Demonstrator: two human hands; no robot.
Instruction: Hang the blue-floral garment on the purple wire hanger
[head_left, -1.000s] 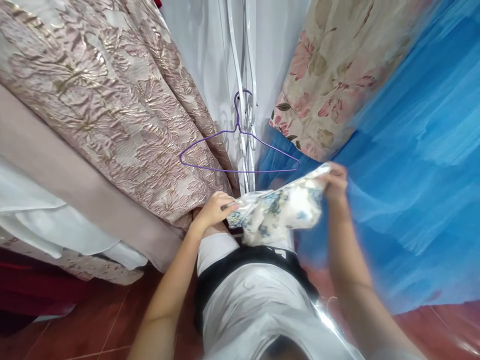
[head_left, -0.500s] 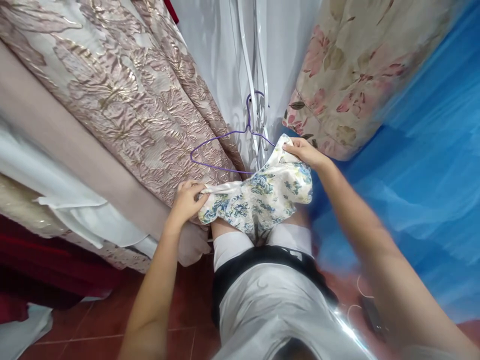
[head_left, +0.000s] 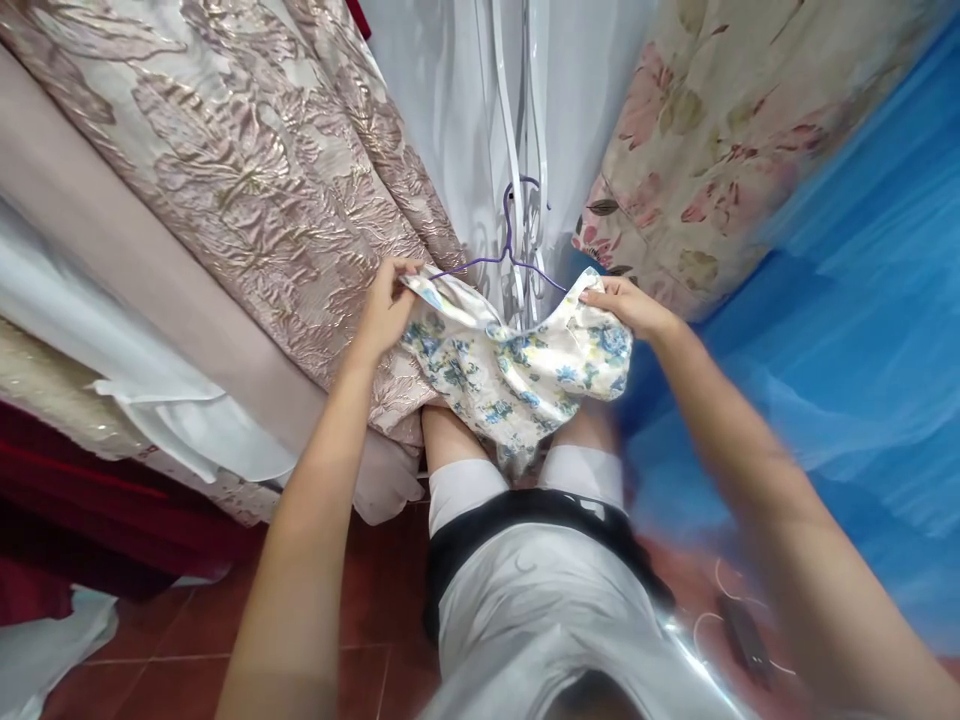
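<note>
A white garment with blue and yellow flowers [head_left: 517, 375] spreads between my hands, above my legs. My left hand [head_left: 390, 305] pinches its left shoulder, and my right hand [head_left: 630, 305] grips the right shoulder. A purple hanger [head_left: 508, 250] has both arms reaching into the garment at the shoulders. Its hook is up near white straps [head_left: 502, 110] that hang in front of me. The lower bar of the hanger is hidden behind the cloth.
Pink and gold brocade cloth [head_left: 247, 180] hangs at the left, beside other white and dark red garments. Floral beige cloth [head_left: 690, 150] and blue fabric [head_left: 847, 380] hang at the right. A power strip [head_left: 742, 635] with cords lies on the red tiled floor [head_left: 360, 680].
My left hand has risen, lifting the garment's left shoulder over the hanger's left arm, which was bare before. My right hand has barely moved and keeps its grip.
</note>
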